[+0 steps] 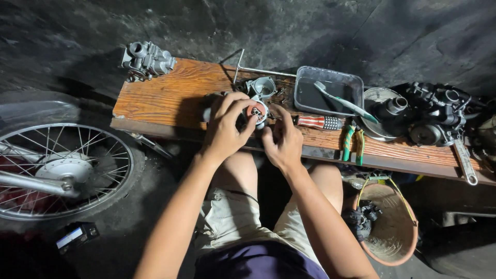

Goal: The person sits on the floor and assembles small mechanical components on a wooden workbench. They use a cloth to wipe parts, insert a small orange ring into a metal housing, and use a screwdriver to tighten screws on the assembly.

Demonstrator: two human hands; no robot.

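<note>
My left hand [226,125] grips a small metal carburetor part [256,111] with a reddish round face, holding it on the wooden plank [170,93]. Close beside it on the right, my right hand [281,139] has its fingers curled, fingertips at the part's edge; whether it pinches something small is hidden. A silver cup-shaped float bowl [263,86] sits just behind the part. A red-and-white striped screwdriver handle [316,122] lies to the right of my right hand.
A second carburetor [147,58] sits at the plank's left end. A grey tray [328,91] holds dark liquid and a toothbrush [345,103]. Green pliers [353,144], engine parts [434,113], a wrench [465,163], an orange bucket [390,227] and a spoked wheel [59,168] surround me.
</note>
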